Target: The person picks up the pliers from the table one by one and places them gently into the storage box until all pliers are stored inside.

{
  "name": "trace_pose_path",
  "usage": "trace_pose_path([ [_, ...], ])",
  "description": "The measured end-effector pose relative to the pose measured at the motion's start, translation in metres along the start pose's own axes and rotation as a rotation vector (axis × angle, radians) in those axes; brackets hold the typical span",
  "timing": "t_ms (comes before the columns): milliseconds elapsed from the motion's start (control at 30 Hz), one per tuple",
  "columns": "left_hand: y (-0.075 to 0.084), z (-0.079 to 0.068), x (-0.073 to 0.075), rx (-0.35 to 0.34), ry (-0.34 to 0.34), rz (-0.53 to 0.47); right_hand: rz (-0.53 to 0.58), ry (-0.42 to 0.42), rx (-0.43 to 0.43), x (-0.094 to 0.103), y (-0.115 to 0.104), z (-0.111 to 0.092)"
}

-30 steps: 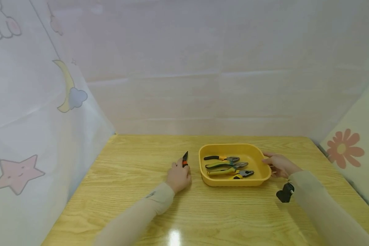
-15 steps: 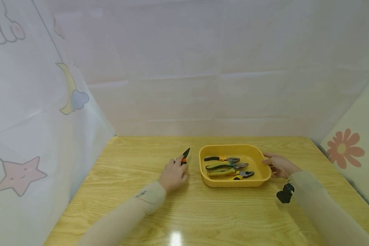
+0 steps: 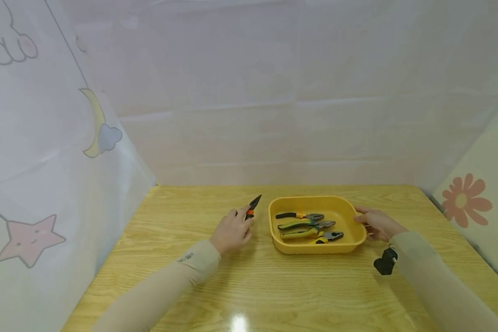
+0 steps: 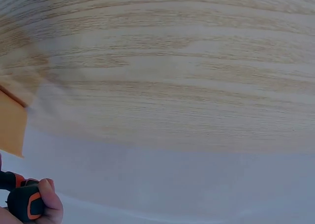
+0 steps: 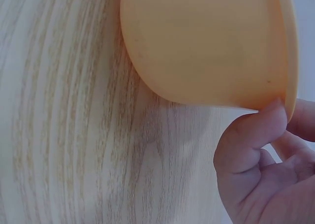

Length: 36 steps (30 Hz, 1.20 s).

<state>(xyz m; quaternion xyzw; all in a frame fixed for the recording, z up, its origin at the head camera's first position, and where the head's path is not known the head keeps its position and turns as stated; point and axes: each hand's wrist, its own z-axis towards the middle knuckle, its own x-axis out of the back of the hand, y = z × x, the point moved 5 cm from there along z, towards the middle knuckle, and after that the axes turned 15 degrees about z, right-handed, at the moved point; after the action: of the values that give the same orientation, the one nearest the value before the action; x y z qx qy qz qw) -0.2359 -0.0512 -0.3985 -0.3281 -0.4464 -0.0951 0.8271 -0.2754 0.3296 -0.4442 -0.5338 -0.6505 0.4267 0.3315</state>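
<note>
My left hand (image 3: 232,232) grips a pair of long-nose pliers (image 3: 255,202) with dark pointed jaws and black-and-orange handles. Their tip points away and to the right, left of the yellow tray. In the left wrist view, the fingers curl round the black-and-orange handles (image 4: 25,202) at the lower left corner. My right hand (image 3: 377,223) pinches the right rim of the yellow tray (image 3: 319,249); the right wrist view shows its thumb (image 5: 268,118) against the wall. Several pliers lie in the tray, among them black-and-orange pliers (image 3: 289,215), green-handled pliers (image 3: 294,224) and yellow-handled pliers (image 3: 299,234).
The tray stands on a wood-grain table (image 3: 282,290). A pale sheet (image 3: 249,115) hangs behind the table, and printed sheets close off both sides. A small black device (image 3: 385,262) is strapped at the right wrist.
The left hand has shifted a little left and away, turning so the long-nose pliers tip further right and lie further back. The right hand and tray stay in place.
</note>
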Motion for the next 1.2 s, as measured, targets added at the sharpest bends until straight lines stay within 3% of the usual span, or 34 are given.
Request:
trace_pose_path([
  [567,0.006,0.021,0.012,-0.071,0.068,-0.004,0.005,0.002,0.021,-0.002,0.000,-0.002],
  [733,0.011,0.031,0.017,-0.099,0.072,-0.007,-0.004,0.008,0.025,-0.002,0.000,-0.003],
  [900,0.018,0.042,0.019,-0.111,0.118,0.010,0.005,0.015,0.024,-0.001,0.000,-0.002],
  [1200,0.030,0.057,0.022,-0.145,0.098,0.016,0.013,-0.002,0.038,-0.001,0.001,-0.002],
])
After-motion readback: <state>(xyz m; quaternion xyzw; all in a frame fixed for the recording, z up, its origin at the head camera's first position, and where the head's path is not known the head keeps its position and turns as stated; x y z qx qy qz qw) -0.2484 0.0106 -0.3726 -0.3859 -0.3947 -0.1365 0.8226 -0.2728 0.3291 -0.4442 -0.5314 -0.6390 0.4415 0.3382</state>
